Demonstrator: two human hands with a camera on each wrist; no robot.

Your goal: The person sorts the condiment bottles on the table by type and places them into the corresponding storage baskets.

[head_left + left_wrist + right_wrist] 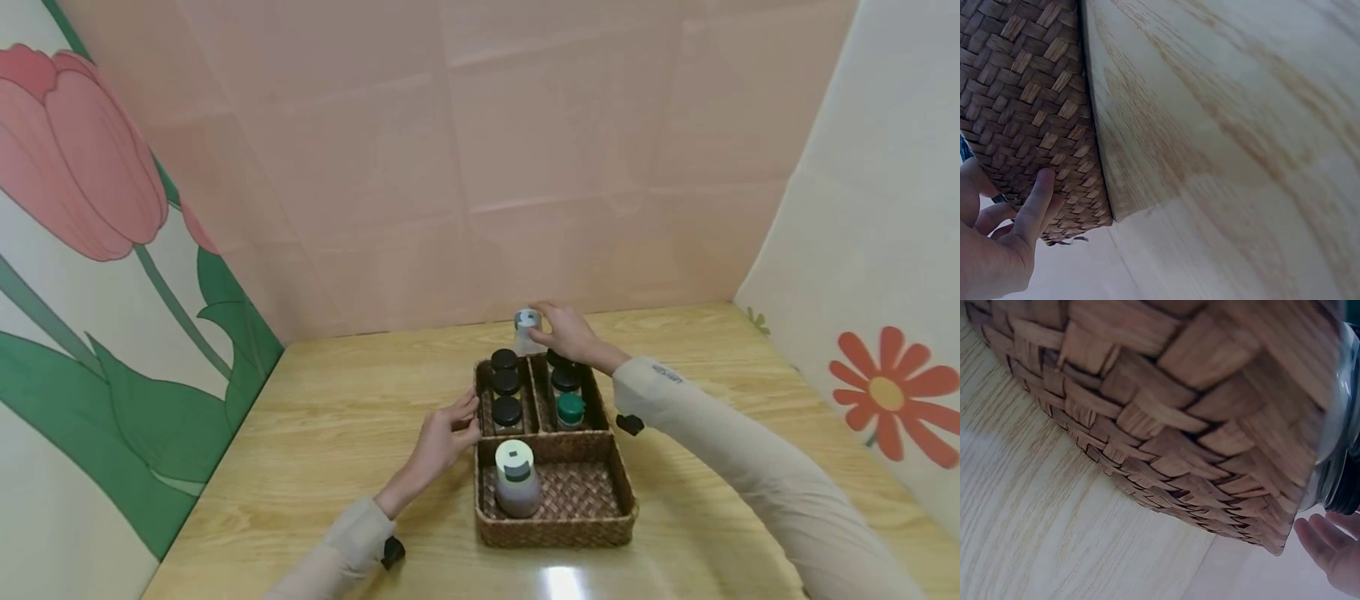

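Observation:
A brown woven basket [557, 533] with compartments stands on the table. My left hand [441, 437] rests its fingertips against the basket's left outer wall [1035, 106]. Just past the basket's far edge, my right hand [566, 333] holds a pale bottle with a white top [527, 329] between thumb and fingers. Whether that bottle touches the table is hidden. Black-lidded jars [507, 410] line the back left compartment. In the back right one are more black-lidded jars [566, 378] and a green-lidded jar [571, 407]. A white-capped bottle [517, 487] stands at the left of the front compartment.
The wood-grain table [337, 400] reaches back to a pink covered wall [375, 208]. A tulip-printed panel [82, 150] borders the left side, and a white panel with a red flower [892, 392] the right.

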